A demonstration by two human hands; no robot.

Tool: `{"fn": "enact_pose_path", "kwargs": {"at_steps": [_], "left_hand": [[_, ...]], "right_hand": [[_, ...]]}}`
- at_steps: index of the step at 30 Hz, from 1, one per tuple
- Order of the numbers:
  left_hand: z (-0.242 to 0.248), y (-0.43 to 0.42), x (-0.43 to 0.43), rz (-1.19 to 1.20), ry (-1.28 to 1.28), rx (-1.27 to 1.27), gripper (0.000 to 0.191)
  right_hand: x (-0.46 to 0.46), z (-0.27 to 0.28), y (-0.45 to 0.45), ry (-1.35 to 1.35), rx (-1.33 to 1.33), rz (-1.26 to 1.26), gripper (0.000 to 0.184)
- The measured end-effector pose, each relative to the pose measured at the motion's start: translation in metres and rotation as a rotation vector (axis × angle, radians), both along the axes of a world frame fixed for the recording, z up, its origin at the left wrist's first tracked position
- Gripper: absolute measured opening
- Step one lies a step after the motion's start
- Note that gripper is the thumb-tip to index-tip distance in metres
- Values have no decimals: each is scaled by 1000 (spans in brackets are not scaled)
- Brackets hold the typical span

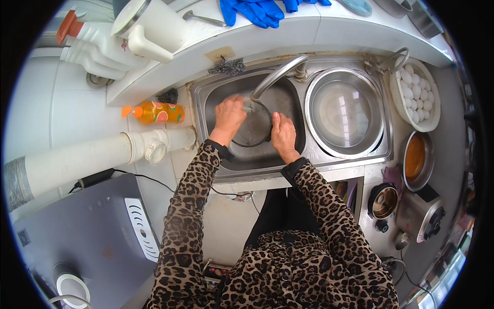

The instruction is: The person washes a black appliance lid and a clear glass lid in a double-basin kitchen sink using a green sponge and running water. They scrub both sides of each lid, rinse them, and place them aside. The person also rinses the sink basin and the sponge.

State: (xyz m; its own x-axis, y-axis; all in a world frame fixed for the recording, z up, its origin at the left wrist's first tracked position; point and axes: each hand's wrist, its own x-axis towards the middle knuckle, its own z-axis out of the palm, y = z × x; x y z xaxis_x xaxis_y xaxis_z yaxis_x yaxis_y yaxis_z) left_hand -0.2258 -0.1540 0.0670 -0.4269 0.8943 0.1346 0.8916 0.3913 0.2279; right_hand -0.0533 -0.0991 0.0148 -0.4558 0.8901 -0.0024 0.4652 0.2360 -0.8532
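Note:
In the left basin of a stainless steel sink (299, 116) is a round, dark-rimmed vessel or lid (249, 133); its exact kind is unclear. My right hand (283, 133) grips its right edge, thumb upward. My left hand (230, 114) is curled over its upper left side, under the tip of the curved faucet (276, 77). Beside those left fingers shows something pale, either running water or a scrubber, and the palm is hidden. A large steel bowl (345, 112) of cloudy water stands in the right basin.
Left of the sink lie an orange soap bottle (162, 112) and a white pipe (96, 154). Steel wool (227, 67) sits on the back rim. On the right are a basket of eggs (435, 96), a bowl of orange liquid (415, 156) and a steel appliance (417, 216). Blue gloves (254, 11) lie on the ledge.

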Motion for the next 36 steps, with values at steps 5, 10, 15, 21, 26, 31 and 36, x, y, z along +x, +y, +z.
{"fn": "enact_pose_path", "kwargs": {"at_steps": [5,10,15,21,26,31,36], "left_hand": [[0,-27,6,154,113,-173,15],[13,-58,36,119,49,-342,14],[24,-71,57,446,-322,-119,18],[10,-58,81,424,-1104,273,20],[2,-73,62,508,-822,462,25],[-8,-82,55,594,-518,469,32],[-20,-88,62,667,-716,480,40]], "right_hand": [[1,-4,1,-112,-60,14,46],[0,-3,3,-117,-87,22,47],[12,26,2,60,31,112,32],[19,63,-6,117,137,652,51],[-28,44,22,-17,207,750,32],[-74,-18,13,-559,458,997,26],[-83,-36,25,-755,198,1265,21]]}}
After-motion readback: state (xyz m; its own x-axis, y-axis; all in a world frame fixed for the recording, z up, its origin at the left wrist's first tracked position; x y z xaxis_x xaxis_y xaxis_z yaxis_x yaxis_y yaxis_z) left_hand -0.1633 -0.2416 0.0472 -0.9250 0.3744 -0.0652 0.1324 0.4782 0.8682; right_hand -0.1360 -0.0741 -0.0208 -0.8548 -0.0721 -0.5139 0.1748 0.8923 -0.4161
